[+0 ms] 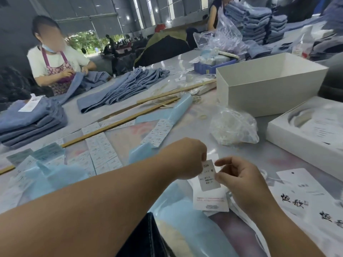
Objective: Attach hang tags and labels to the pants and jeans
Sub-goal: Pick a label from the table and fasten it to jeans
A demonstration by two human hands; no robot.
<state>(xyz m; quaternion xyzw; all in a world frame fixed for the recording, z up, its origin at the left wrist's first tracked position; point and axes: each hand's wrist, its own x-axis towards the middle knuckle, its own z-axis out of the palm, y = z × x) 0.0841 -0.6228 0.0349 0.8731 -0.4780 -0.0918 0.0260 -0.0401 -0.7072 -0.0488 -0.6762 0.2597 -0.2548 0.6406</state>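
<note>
Over on the left, a folded stack of soft blue jeans [31,121] is already sitting tagged on the glossy tabletop [241,158], with sticker sheets [101,153] and loose pants [126,86] waiting. Centre, the left hand [187,158] is pinching a small stiff size label [208,175], the right hand [241,179] pinching its other edge. By my read, plenty is remaining.

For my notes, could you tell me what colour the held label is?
White label with dark print, head view.

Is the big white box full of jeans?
No, the big white box stands open with only its bare white inner walls showing, while the jeans lie stacked out on the table.
</note>
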